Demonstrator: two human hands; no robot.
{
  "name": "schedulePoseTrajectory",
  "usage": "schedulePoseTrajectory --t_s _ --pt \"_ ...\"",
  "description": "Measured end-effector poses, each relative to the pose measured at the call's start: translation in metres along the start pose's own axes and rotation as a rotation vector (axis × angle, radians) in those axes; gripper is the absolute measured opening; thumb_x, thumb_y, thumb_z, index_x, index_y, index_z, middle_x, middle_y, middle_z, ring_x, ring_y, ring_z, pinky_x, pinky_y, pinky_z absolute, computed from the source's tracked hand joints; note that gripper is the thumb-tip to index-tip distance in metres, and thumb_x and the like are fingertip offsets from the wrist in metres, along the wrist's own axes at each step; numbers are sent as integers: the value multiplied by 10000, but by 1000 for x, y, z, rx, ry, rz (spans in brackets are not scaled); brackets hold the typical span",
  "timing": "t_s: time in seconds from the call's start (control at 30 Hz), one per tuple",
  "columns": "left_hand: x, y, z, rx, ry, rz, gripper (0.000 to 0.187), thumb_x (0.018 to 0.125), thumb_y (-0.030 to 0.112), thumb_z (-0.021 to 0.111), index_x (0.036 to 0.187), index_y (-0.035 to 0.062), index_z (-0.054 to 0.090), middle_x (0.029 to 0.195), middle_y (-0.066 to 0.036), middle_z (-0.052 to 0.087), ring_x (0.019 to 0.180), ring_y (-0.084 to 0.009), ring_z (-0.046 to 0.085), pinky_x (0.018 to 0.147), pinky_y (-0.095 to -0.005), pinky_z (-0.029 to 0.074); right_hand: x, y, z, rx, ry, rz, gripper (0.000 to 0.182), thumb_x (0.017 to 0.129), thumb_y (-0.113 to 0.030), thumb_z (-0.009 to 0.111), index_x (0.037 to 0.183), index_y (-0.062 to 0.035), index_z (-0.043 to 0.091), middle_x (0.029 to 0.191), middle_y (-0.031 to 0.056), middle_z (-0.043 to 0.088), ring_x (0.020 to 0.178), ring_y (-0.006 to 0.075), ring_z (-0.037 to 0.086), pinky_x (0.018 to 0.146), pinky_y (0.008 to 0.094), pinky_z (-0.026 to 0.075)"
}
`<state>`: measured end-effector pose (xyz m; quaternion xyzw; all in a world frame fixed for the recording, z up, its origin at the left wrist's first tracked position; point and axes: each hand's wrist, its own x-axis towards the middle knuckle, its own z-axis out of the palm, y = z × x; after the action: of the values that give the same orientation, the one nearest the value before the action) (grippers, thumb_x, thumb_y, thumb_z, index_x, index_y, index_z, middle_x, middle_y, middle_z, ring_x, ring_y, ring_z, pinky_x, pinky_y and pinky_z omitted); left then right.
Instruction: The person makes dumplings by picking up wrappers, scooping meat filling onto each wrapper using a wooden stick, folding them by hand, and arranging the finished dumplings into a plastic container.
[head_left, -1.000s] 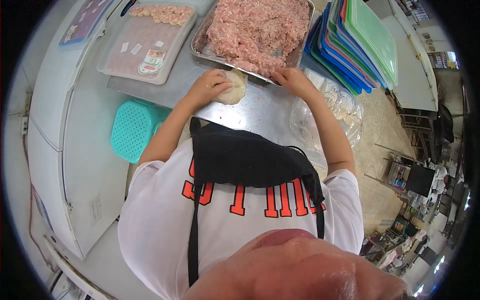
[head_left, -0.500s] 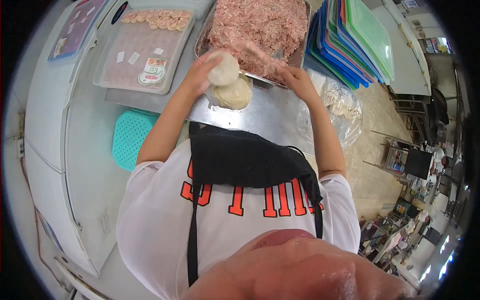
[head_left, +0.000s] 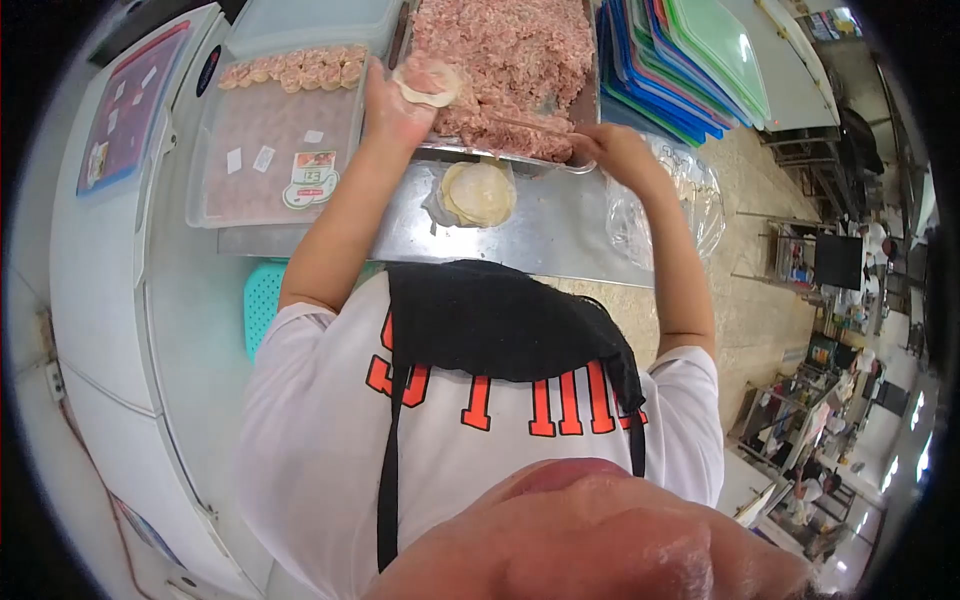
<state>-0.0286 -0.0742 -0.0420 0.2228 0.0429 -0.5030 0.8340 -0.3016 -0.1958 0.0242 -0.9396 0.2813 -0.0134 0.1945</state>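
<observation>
The white shirt (head_left: 480, 400) carries big orange block letters, half hidden under a black apron (head_left: 500, 320); the word cannot be read whole. A red, white and green label (head_left: 308, 180) sits on the clear lid (head_left: 270, 150) of a plastic box at the left; its print is too small to read.

The left hand (head_left: 395, 105) lies palm up, cupped round a round wrapper (head_left: 428, 82) that rests flat in it, with a dab of pink mince on top. It is held over the near left corner of the metal tray (head_left: 592, 90) of mince (head_left: 500, 50). The right hand (head_left: 615, 150) is closed on a thin stick (head_left: 520, 122), which runs leftward, nearly level, from the fist towards the wrapper; its far tip lies in the mince just beside the left hand.

A stack of wrappers (head_left: 478, 192) lies flat on the steel tabletop (head_left: 560, 235), below and between the two hands, apart from both. A row of folded dumplings (head_left: 290, 72) runs across the far end of the box. Coloured lids (head_left: 690, 70) are stacked right of the tray.
</observation>
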Motion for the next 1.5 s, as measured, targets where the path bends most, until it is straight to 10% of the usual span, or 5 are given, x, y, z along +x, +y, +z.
schedulePoseTrajectory --t_s 0.17,0.6,0.87,1.4,1.5 --pt "6 18 -5 3 42 62 676 976 542 228 1206 -30 505 1191 -177 571 1164 -332 516 1051 -477 372 -2 -7 23 -508 -153 37 372 917 -354 509 817 -46 690 832 185 675 814 373 653 742 478 509" --pt "-8 -30 5 38 3 -39 639 955 540 397 1185 -44 518 1077 -156 604 1072 -314 563 1007 -543 391 12 -26 25 421 47 148 362 950 -356 548 1043 -36 687 819 141 679 763 268 643 699 365 477" --pt "-18 -32 4 -32 -26 -39 761 884 623 468 1247 -45 466 1154 -170 575 1121 -326 528 1040 -554 343 -3 -33 -4 -196 182 -102 251 888 -240 606 1053 -56 649 884 171 616 825 356 607 711 428 480" --pt "-43 -46 43 -41 162 -4 558 852 463 619 1143 -2 516 1154 -158 559 1130 -332 513 1024 -507 392 -11 -5 -12 87 263 -346 223 911 -233 566 1038 -59 624 860 172 632 779 384 615 664 462 493" --pt "-37 -45 20 109 -339 8 589 813 324 674 1271 18 465 1133 -156 550 1129 -326 515 1028 -463 402 -15 6 -23 287 191 -251 251 939 -247 546 1031 -25 621 838 180 631 759 353 599 684 418 474"
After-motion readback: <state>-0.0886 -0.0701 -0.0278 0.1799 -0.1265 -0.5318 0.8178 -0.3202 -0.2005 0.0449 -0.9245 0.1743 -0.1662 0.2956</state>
